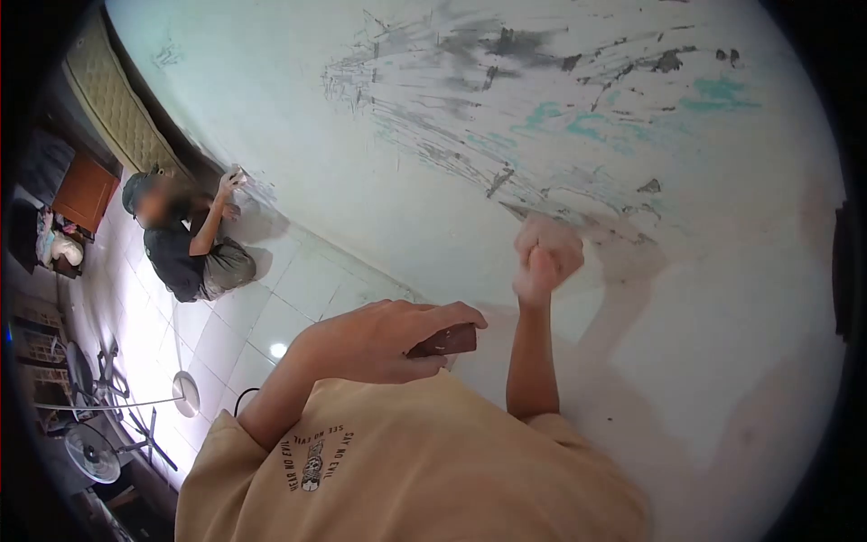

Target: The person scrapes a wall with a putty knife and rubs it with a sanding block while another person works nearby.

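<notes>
My left hand [388, 339] is wrapped round a dark reddish-brown block [456, 339], whose end shows between thumb and fingers. To its right, my right hand [549, 253] is a fist against the pale wall, gripping a thin, pointed scraper-like tool [512, 210]. Only the tool's tip shows; its handle is hidden in the fist. Just beyond the tip, the wall [433, 208] bears scratches, dark grey patches and turquoise smears.
At the left, a co-worker [181, 244] crouches by the wall with one hand on it. A mattress [126, 108] leans behind them. A wooden cabinet [86, 194], a fan [92, 452] and a round stand base [185, 394] are on the tiled floor [280, 316] side.
</notes>
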Action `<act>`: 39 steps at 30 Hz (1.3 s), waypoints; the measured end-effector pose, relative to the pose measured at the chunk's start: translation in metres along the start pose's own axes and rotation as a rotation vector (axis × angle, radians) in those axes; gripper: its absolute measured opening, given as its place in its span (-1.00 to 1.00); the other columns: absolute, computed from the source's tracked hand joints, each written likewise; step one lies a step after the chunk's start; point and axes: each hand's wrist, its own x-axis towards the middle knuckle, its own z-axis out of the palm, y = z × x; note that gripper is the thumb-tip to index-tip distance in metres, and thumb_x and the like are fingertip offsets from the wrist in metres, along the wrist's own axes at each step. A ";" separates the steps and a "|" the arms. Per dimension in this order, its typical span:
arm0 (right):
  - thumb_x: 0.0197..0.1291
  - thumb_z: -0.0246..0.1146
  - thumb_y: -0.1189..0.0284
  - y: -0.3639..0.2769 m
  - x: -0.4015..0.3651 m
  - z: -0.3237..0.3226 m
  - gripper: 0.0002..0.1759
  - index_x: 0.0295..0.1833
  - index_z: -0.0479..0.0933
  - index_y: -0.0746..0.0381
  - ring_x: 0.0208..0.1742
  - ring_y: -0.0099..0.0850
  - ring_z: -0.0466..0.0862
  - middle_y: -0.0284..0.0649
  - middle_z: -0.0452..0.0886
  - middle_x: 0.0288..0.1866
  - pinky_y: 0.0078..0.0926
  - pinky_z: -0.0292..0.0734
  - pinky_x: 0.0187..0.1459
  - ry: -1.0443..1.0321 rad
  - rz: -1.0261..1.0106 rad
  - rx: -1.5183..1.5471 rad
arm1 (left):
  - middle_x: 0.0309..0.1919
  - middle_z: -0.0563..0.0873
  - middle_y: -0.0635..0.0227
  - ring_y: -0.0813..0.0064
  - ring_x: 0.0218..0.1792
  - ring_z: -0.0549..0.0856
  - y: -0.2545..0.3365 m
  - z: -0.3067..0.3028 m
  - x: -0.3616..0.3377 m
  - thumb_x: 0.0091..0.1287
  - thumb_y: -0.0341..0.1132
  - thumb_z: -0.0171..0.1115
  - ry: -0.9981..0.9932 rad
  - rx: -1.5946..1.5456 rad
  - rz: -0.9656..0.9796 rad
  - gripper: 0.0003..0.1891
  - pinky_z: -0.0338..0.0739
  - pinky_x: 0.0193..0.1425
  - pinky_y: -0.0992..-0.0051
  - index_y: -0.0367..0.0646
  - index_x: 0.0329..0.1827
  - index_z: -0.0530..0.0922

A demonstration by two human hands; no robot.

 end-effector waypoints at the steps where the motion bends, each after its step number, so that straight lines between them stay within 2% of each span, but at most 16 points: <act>1: -0.08 -0.04 0.31 -0.015 0.003 0.003 -0.63 -0.80 0.10 0.24 -0.82 -0.54 0.10 -0.34 0.12 -0.85 -0.60 -0.11 -0.71 -0.013 -0.075 -0.059 | -0.18 0.60 0.20 0.23 -0.22 0.62 -0.001 0.001 -0.001 0.11 -0.43 0.02 0.008 0.000 -0.002 -0.57 0.47 -0.12 0.36 -0.15 0.10 0.27; 3: -0.06 -0.09 0.31 -0.040 0.009 0.005 -0.61 -0.81 0.09 0.25 -0.81 -0.55 0.09 -0.35 0.11 -0.87 -0.58 -0.14 -0.69 0.005 -0.202 -0.069 | -0.19 0.60 0.21 0.22 -0.22 0.61 -0.005 0.001 -0.002 0.11 -0.43 0.02 0.037 -0.057 0.043 -0.57 0.46 -0.13 0.35 -0.14 0.10 0.27; 6: -0.06 -0.10 0.31 -0.022 0.007 -0.002 -0.63 -0.81 0.11 0.24 -0.81 -0.53 0.09 -0.35 0.12 -0.87 -0.57 -0.12 -0.69 0.033 -0.160 -0.148 | -0.20 0.60 0.20 0.22 -0.23 0.61 -0.010 0.000 -0.001 0.11 -0.43 0.03 0.013 -0.042 0.026 -0.57 0.46 -0.14 0.35 -0.14 0.10 0.27; 7: 0.01 -0.01 0.29 -0.007 -0.001 0.002 -0.57 -0.80 0.12 0.24 -0.80 -0.53 0.11 -0.34 0.10 -0.83 -0.55 -0.10 -0.70 0.038 0.057 -0.091 | -0.20 0.60 0.20 0.22 -0.23 0.61 -0.008 -0.001 -0.001 0.11 -0.43 0.03 0.008 -0.042 0.030 -0.57 0.46 -0.14 0.35 -0.14 0.10 0.27; 11: -0.04 0.06 0.48 0.029 -0.036 0.005 -0.63 -0.77 0.10 0.25 -0.78 -0.60 0.06 -0.38 0.05 -0.83 -0.55 -0.10 -0.70 -0.255 0.257 0.019 | -0.21 0.60 0.19 0.20 -0.23 0.61 -0.005 -0.005 -0.002 0.11 -0.42 0.02 0.042 0.002 0.005 -0.57 0.45 -0.13 0.34 -0.13 0.10 0.27; 12: -0.04 0.06 0.48 0.029 -0.039 0.009 -0.63 -0.77 0.10 0.25 -0.78 -0.60 0.06 -0.38 0.05 -0.83 -0.55 -0.10 -0.70 -0.257 0.246 0.031 | -0.22 0.60 0.18 0.19 -0.24 0.60 -0.009 -0.004 -0.004 0.11 -0.41 0.02 0.065 -0.020 0.021 -0.57 0.45 -0.13 0.33 -0.12 0.10 0.27; 14: -0.03 0.06 0.51 0.028 -0.046 0.012 -0.64 -0.76 0.08 0.26 -0.76 -0.64 0.03 -0.41 0.03 -0.83 -0.55 -0.11 -0.70 -0.252 0.478 0.165 | -0.22 0.60 0.19 0.19 -0.22 0.60 -0.021 -0.002 -0.003 0.10 -0.40 0.03 0.084 -0.012 -0.008 -0.56 0.44 -0.12 0.33 -0.07 0.11 0.28; 16: -0.01 0.07 0.50 0.023 -0.048 0.015 -0.61 -0.76 0.07 0.27 -0.75 -0.66 0.02 -0.41 0.02 -0.82 -0.55 -0.12 -0.70 -0.283 0.416 0.085 | -0.21 0.60 0.18 0.20 -0.21 0.60 -0.025 -0.002 -0.001 0.10 -0.39 0.04 0.073 -0.012 -0.094 -0.55 0.44 -0.11 0.32 -0.03 0.12 0.28; 19: 0.01 0.11 0.49 0.019 -0.048 0.020 -0.58 -0.75 0.07 0.27 -0.75 -0.64 0.01 -0.39 0.02 -0.83 -0.55 -0.12 -0.70 -0.189 0.489 0.133 | -0.12 0.61 0.19 0.24 -0.12 0.61 -0.020 -0.004 0.001 0.12 -0.40 0.07 0.043 0.020 -0.197 -0.52 0.45 -0.01 0.39 -0.09 0.16 0.25; 21: 0.01 0.13 0.51 0.015 -0.043 0.017 -0.57 -0.76 0.09 0.27 -0.76 -0.64 0.03 -0.38 0.04 -0.83 -0.55 -0.10 -0.70 -0.278 0.464 0.108 | -0.12 0.61 0.19 0.26 -0.11 0.61 -0.023 -0.006 0.003 0.13 -0.40 0.06 0.028 0.016 -0.179 -0.51 0.45 -0.01 0.39 -0.09 0.17 0.24; 26: 0.00 0.14 0.53 -0.001 -0.027 0.011 -0.60 -0.76 0.14 0.28 -0.76 -0.64 0.08 -0.36 0.09 -0.84 -0.59 -0.05 -0.71 -0.260 0.457 0.033 | -0.13 0.60 0.21 0.22 -0.14 0.59 -0.033 -0.006 0.020 0.09 -0.40 0.03 0.011 -0.017 -0.157 -0.50 0.43 -0.06 0.34 -0.03 0.17 0.24; 28: 0.05 0.06 0.53 -0.001 -0.027 0.004 -0.63 -0.75 0.17 0.28 -0.76 -0.69 0.09 -0.44 0.18 -0.81 -0.62 -0.10 -0.71 -0.215 0.454 -0.014 | -0.13 0.59 0.18 0.22 -0.13 0.59 -0.028 -0.008 0.024 0.10 -0.40 0.03 0.010 -0.048 -0.210 -0.47 0.43 -0.06 0.32 -0.02 0.19 0.20; 29: 0.06 0.04 0.55 -0.001 -0.026 -0.002 -0.64 -0.75 0.19 0.28 -0.77 -0.69 0.15 -0.42 0.22 -0.81 -0.64 -0.05 -0.72 -0.215 0.491 0.003 | -0.13 0.59 0.18 0.22 -0.13 0.59 -0.029 -0.009 0.023 0.10 -0.40 0.03 0.018 -0.040 -0.213 -0.47 0.43 -0.06 0.32 -0.02 0.19 0.20; 33: 0.03 0.08 0.56 -0.010 -0.015 -0.008 -0.61 -0.75 0.10 0.28 -0.74 -0.70 0.04 -0.43 0.08 -0.82 -0.61 -0.12 -0.69 -0.097 0.485 0.111 | -0.17 0.59 0.15 0.21 -0.19 0.60 -0.046 -0.012 0.014 0.10 -0.38 0.04 0.041 -0.022 -0.200 -0.46 0.43 -0.06 0.33 -0.01 0.21 0.17; 35: 0.03 0.08 0.56 -0.009 -0.013 -0.008 -0.61 -0.76 0.10 0.27 -0.74 -0.70 0.04 -0.44 0.08 -0.82 -0.61 -0.12 -0.69 -0.133 0.492 0.131 | -0.11 0.58 0.20 0.29 -0.16 0.58 -0.059 -0.012 0.005 0.18 -0.37 0.05 0.060 -0.007 -0.247 -0.47 0.43 -0.02 0.39 -0.04 0.24 0.15; 39: 0.04 0.06 0.51 -0.007 -0.009 0.007 -0.59 -0.77 0.08 0.24 -0.74 -0.71 0.05 -0.45 0.10 -0.82 -0.64 -0.15 -0.69 -0.268 0.524 0.137 | -0.12 0.58 0.19 0.29 -0.14 0.58 -0.064 -0.011 -0.009 0.18 -0.34 0.06 0.105 -0.024 -0.354 -0.47 0.43 0.00 0.40 0.02 0.24 0.16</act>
